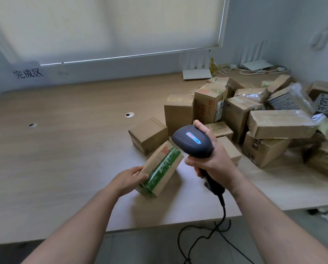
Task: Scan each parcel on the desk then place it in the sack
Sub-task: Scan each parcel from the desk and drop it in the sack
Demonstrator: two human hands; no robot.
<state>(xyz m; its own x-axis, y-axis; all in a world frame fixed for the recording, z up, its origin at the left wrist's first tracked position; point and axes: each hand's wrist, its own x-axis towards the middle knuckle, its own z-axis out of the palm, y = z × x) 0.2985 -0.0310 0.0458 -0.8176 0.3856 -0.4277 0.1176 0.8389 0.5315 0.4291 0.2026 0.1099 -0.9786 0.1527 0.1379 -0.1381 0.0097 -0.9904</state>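
The left hand (128,180) grips a green-taped parcel (161,169) tilted on the pale wood tabletop (64,149), fingers curled round its near end, the right hand (212,161) beside it clasping a black scanner (192,140), heaped cardboard boxes (254,121) behind the parcel, a blinded window (106,27) beyond.

Held parcel (162,169): brown matt cardboard, sealed with glossy green printed tape that catches the light. Barcode scanner (192,141): dark matt plastic, smooth, with a glossy lit strip on top. Desk (73,149): pale wood-grain laminate, smooth, low sheen. Far-right parcel pile (254,115): matt cardboard, some wrapped in shiny clear tape or crinkled film.
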